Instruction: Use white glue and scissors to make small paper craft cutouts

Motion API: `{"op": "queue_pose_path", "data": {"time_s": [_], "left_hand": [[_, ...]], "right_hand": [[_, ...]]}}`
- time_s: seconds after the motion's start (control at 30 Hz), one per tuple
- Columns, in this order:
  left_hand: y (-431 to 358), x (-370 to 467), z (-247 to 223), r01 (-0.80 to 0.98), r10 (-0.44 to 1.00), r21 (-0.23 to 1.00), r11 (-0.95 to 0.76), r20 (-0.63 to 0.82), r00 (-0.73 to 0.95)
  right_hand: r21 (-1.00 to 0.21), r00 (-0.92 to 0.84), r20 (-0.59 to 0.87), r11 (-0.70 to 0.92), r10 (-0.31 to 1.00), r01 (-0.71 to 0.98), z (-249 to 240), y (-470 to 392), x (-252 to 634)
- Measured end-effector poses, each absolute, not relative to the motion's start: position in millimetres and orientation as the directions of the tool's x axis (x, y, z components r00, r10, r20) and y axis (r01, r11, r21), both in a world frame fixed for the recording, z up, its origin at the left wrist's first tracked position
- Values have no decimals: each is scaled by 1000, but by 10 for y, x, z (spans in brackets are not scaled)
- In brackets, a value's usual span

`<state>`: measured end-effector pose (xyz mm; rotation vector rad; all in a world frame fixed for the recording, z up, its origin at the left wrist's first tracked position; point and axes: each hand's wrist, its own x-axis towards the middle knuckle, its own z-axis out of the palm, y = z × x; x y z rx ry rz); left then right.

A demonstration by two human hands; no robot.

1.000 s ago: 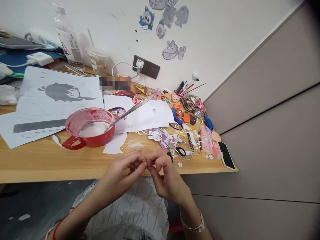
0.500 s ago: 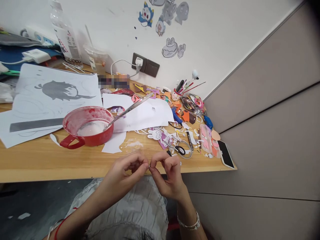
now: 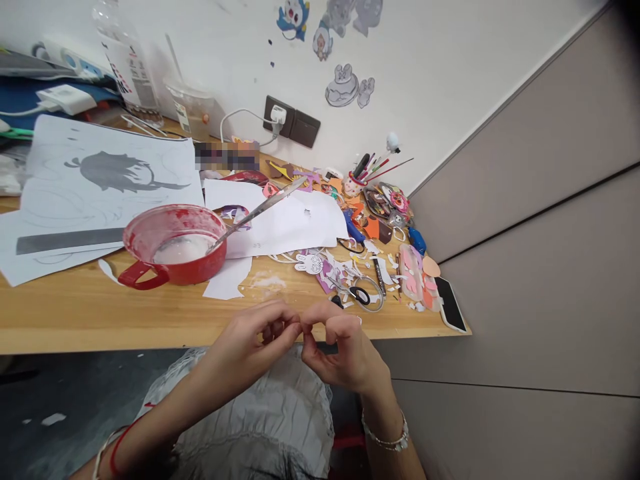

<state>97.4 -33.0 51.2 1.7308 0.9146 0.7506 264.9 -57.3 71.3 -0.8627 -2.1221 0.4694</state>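
Fingers (image 3: 285, 341) of the left hand (image 3: 245, 343) and right hand (image 3: 345, 350) were pinched closed, tips together at the table's (image 3: 100, 330) front edge, presumably for fine control of any small piece hidden between them, while a utensil (image 3: 260, 210) leaned on the red pot's (image 3: 197, 270) rim, perhaps for easy reach.

Near the lower edge of the cut white sheet (image 3: 295, 230) stands a small number, perhaps "23". The label (image 3: 127, 75) on the clear bottle (image 3: 106, 20) bears bold dark lettering, too blurred to read. The plastic cup (image 3: 200, 112) carries a small sticker (image 3: 181, 118) with illegible print.
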Motion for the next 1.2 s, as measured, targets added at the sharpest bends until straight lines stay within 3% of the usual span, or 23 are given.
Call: {"op": "queue_pose_path", "data": {"time_s": [0.13,0.23,0.33,0.43,0.73,1.2], "left_hand": [[-322,990,492,179,867,970,-167,58,495],[-337,1003,485,96,892,988,-123,67,448],[-369,1013,491,57,916,993,-104,73,394],[-400,1020,494,64,925,990,-123,91,370],[-459,1042,450,208,882,874,-439,375,285],[-420,1033,422,272,733,689,-672,565,378]], "right_hand": [[-539,-493,488,693,720,478,669,-555,2652],[-559,-417,559,697,717,449,595,-568,2638],[-665,-198,597,618,777,420,536,-619,2588],[-795,-63,516,505,854,335,531,-681,2508],[-919,172,379,348,909,186,607,-772,2306],[-933,178,288,233,941,276,647,-814,2326]]}}
